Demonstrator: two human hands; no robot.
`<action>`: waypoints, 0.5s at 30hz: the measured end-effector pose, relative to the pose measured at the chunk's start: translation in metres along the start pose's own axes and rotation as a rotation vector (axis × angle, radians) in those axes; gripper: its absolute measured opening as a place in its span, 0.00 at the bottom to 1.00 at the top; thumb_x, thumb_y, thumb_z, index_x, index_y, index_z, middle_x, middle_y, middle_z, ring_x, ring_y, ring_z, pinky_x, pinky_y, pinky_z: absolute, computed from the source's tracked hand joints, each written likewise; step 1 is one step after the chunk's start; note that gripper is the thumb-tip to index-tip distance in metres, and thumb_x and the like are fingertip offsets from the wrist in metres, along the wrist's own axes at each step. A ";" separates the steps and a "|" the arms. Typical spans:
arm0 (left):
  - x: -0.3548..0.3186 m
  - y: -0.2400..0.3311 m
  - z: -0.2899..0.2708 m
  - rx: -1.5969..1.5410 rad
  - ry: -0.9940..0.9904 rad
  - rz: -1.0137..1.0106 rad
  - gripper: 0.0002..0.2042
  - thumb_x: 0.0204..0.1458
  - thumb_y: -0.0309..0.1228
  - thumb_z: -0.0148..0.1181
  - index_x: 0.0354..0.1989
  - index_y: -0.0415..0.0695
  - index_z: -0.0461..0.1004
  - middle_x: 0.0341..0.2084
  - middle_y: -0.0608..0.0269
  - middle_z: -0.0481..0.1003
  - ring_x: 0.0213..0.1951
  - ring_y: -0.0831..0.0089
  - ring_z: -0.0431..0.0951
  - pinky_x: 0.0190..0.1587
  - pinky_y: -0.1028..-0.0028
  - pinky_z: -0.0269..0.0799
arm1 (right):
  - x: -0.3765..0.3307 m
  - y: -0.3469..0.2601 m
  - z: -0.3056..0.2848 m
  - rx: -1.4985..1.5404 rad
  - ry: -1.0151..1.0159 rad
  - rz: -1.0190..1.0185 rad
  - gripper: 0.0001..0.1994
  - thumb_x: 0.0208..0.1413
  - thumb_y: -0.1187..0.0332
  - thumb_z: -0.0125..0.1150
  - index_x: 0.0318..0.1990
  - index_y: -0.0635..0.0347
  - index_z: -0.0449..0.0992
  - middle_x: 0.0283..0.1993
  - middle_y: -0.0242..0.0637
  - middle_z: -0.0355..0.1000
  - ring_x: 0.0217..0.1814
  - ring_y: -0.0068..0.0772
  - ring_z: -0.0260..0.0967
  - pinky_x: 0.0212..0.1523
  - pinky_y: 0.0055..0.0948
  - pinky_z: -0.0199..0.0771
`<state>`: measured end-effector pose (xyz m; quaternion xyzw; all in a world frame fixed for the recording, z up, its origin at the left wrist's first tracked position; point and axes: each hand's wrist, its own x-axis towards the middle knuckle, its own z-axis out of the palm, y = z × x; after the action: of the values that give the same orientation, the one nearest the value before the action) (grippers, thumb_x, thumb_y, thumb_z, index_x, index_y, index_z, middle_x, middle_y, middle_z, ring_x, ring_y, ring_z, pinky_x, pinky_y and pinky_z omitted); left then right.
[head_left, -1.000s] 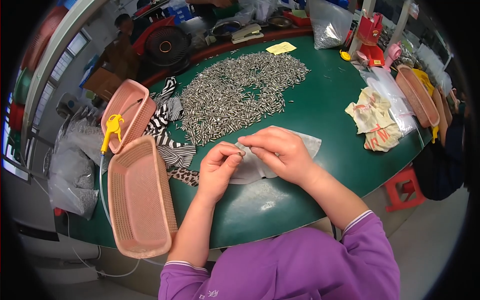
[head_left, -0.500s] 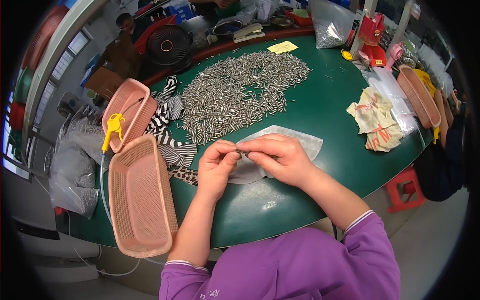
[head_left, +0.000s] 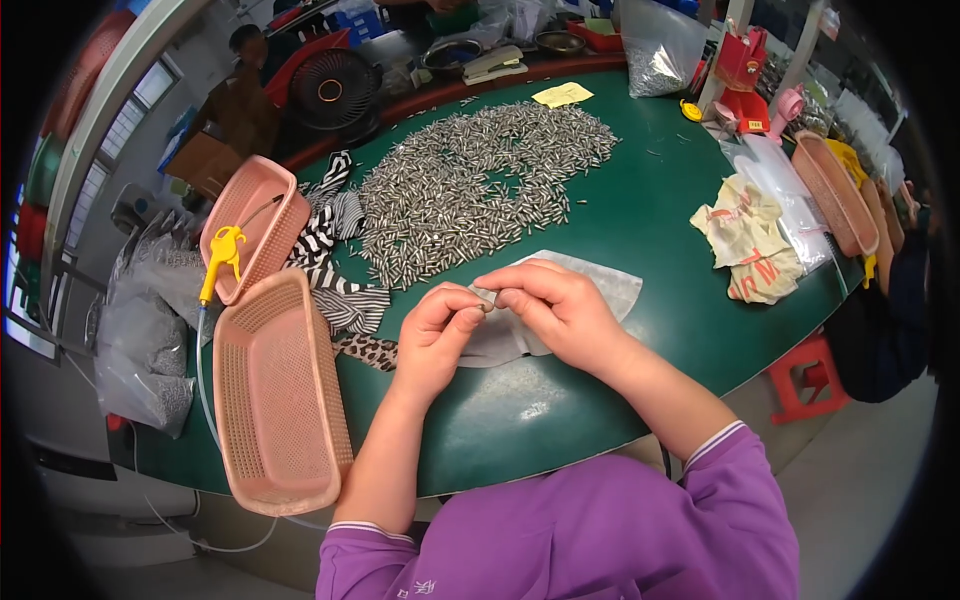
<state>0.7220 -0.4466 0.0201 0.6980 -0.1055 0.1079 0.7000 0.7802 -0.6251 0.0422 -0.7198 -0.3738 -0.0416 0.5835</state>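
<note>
My left hand (head_left: 437, 330) and my right hand (head_left: 556, 310) meet fingertip to fingertip over the near middle of the table. Both are closed in a pinch on a small metal pin (head_left: 489, 307), mostly hidden by the fingers. Under the hands lies a pale grey cloth (head_left: 615, 291), with a small dark piece (head_left: 526, 352) on it. Just beyond spreads a wide heap of short silvery metal pins (head_left: 440, 210), and a single pin (head_left: 582, 202) lies apart at its right side.
Left of my forearm stands an empty pink mesh basket (head_left: 280, 400); behind it, another pink basket (head_left: 290, 220) carries a yellow air gun (head_left: 226, 250). Striped cloth (head_left: 350, 305) lies beside them. At right are a cream rag (head_left: 750, 240) and a red stool (head_left: 808, 380).
The fingers have shifted slightly around the pin, and the right fingertips have come closer over the left ones. Less of the pin shows. The heap looks the same.
</note>
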 end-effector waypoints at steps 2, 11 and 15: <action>-0.002 -0.001 0.000 -0.019 0.000 0.006 0.03 0.57 0.25 0.56 0.34 0.40 0.74 0.31 0.67 0.72 0.33 0.81 0.69 0.37 0.81 0.65 | 0.001 -0.002 0.000 0.033 0.009 0.009 0.10 0.54 0.73 0.57 0.44 0.55 0.78 0.34 0.35 0.74 0.37 0.34 0.71 0.36 0.30 0.71; -0.002 -0.001 0.000 -0.194 0.000 -0.039 0.08 0.62 0.33 0.50 0.35 0.41 0.71 0.30 0.69 0.70 0.29 0.84 0.66 0.29 0.84 0.61 | 0.003 -0.005 -0.003 -0.137 -0.004 -0.220 0.11 0.52 0.72 0.60 0.44 0.55 0.78 0.32 0.35 0.75 0.35 0.36 0.73 0.36 0.31 0.72; -0.002 -0.001 0.000 -0.170 -0.002 -0.043 0.09 0.62 0.34 0.50 0.35 0.42 0.69 0.30 0.69 0.69 0.30 0.84 0.66 0.29 0.84 0.61 | 0.003 -0.004 -0.002 -0.139 0.000 -0.221 0.11 0.51 0.72 0.61 0.43 0.54 0.79 0.33 0.35 0.76 0.35 0.36 0.73 0.36 0.32 0.73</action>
<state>0.7200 -0.4467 0.0186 0.6382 -0.1000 0.0830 0.7588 0.7802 -0.6252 0.0475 -0.7131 -0.4468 -0.1315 0.5239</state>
